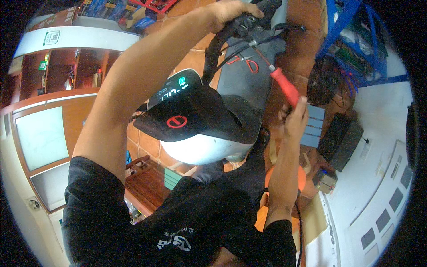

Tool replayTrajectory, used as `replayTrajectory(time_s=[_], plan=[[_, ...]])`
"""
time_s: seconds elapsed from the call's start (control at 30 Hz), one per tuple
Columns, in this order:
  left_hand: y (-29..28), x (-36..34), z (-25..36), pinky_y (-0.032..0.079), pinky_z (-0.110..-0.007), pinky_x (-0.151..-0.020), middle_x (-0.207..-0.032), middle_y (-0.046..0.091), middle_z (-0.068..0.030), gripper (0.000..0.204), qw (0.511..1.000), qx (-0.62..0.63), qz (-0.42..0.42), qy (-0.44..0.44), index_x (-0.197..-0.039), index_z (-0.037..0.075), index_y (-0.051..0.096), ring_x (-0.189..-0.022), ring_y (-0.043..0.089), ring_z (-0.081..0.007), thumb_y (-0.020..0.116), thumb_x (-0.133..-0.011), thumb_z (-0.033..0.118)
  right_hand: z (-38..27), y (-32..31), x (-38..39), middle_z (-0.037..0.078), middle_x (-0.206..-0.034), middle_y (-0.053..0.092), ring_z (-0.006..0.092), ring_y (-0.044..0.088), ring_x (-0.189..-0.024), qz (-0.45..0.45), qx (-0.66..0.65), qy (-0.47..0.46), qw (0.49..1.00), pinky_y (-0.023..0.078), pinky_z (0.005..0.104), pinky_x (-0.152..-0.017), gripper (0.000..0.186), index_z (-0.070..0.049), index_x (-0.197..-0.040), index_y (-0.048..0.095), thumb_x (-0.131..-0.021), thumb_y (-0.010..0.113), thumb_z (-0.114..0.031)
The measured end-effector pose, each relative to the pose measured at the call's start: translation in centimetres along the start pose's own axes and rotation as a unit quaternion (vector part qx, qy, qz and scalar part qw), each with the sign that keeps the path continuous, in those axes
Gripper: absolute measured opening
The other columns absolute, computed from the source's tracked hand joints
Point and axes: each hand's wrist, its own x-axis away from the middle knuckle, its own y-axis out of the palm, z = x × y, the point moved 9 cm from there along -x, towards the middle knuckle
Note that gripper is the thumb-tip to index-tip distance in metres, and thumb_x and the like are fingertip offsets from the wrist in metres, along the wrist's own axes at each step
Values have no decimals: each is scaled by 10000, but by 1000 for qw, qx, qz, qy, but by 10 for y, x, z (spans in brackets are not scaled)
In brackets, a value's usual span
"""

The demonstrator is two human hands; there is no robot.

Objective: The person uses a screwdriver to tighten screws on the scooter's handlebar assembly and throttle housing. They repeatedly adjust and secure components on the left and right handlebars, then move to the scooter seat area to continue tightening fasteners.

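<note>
Plainly, the largest thing before us is a white-and-black vehicle (200, 150), its lit display (174, 90) facing us beneath our left forearm; beyond it stretches a long grey panel (244, 84), and alongside runs a black bar (212, 58) leading up to a dark fitting (243, 27) near the upper edge; our left hand (231, 12) lies over that fitting, one digit reaching out along it toward the right; the other fingers are mostly hidden behind the hand and the dark parts, so we cannot tell how tightly they close; our right hand (295, 119), lower and farther to the right, has its fingers curled in and pressed around the butt of a red-handled screwdriver (284, 83), one digit lying against the handle's end; the screwdriver thus extends from those fingers up and to the left, most of its handle bare beyond them; its thin shaft (263, 56) slants toward the dark fitting, ending close to the cables below our left hand, though we cannot make out whether its tip touches anything; smallest of all, a thin red loop (252, 66) shows against the grey panel, just left of the screwdriver.
</note>
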Motion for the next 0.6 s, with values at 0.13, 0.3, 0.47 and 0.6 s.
replayTrajectory(time_s=[0.13, 0.3, 0.47, 0.6], plan=[[-3, -6, 0, 413, -283, -423, -586, 549, -12, 208, 1000, -24, 8, 4, -736, 91, 598, -453, 498, -149, 654, -807, 278, -29, 7, 5, 91, -875, 573, 146, 532, -633, 24, 102, -194, 975, 438, 266, -524, 360, -32, -1133, 498, -984, 449, -356], [3, -8, 4, 556, -295, -611, -782, 701, -78, 287, 998, -22, -21, 55, -884, 38, 657, -625, 671, -165, 725, -758, 287, 5, 1, -13, 57, -666, 531, 154, 497, -504, 10, -80, 11, 997, 412, 276, -445, 380, -21, -1042, 520, -985, 433, -386], [-3, -8, 6, 552, -286, -614, -811, 710, -92, 307, 996, -77, 20, 51, -908, 27, 659, -631, 672, -166, 726, -759, 287, -44, -1, -2, 53, -681, 527, 145, 499, -515, 65, 122, -369, 919, 410, 275, -449, 390, -11, -1069, 504, -976, 460, -387], [-2, 2, 5, 544, -281, -595, -796, 705, -85, 300, 996, -74, 40, 40, -902, 31, 658, -611, 660, -154, 722, -754, 284, 9, 4, -16, 87, -868, 551, 135, 525, -612, 16, -99, 61, 993, 450, 270, -499, 377, -3, -1156, 462, -975, 482, -333]])
